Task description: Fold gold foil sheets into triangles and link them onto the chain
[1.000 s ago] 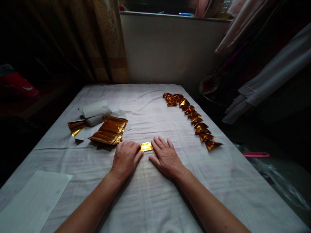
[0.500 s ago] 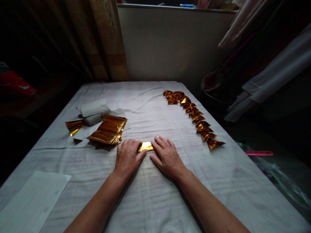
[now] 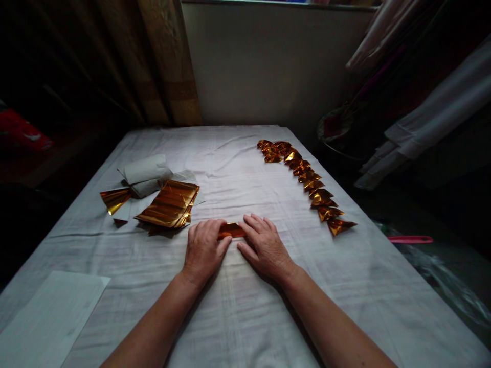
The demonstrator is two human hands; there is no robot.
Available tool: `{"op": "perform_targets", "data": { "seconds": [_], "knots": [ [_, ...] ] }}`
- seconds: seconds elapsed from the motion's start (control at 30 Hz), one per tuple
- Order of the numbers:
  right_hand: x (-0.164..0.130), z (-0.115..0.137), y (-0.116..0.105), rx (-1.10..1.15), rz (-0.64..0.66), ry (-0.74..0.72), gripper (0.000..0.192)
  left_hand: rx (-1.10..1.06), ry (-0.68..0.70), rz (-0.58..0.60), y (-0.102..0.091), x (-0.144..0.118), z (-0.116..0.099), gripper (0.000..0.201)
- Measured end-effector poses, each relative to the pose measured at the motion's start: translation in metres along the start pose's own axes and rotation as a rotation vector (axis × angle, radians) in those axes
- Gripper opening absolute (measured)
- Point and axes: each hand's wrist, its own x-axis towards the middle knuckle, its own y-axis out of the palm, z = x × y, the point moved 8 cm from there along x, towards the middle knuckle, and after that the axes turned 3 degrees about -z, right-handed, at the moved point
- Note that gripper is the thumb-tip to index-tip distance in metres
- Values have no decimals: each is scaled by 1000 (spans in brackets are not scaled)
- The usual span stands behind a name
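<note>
A narrow, glossy gold foil strip [image 3: 231,230] lies folded flat.

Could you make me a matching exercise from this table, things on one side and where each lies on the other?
Things:
1. stack of gold foil sheets
2. row of folded gold pieces
3. white sheet of paper
4. small gold piece

Places:
A. near left corner of the table
B. between the left hand and right hand
C. along the right side
D. left of the hands, beside crumpled white paper

Pairs: 1-D, 2-C, 3-A, 4-B
</note>
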Motion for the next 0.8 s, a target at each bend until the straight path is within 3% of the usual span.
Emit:
{"op": "perform_targets", "data": {
  "seconds": [0.2,0.4,0.53,0.8],
  "knots": [
    [0,-1,-2,27,-18,-8,41,24,129,-47,-10,-2,-12,9],
    [-1,-3,-4,48,-57,-19,36,9,245,-27,-13,-7,-18,14],
    [-2,-3,-5,57,-83,-28,37,1,328,-45,-14,-12,-20,31],
    [-1,-7,-4,39,-104,-44,43,-139,312,-44,-18,-11,-18,23]
  ]
}}
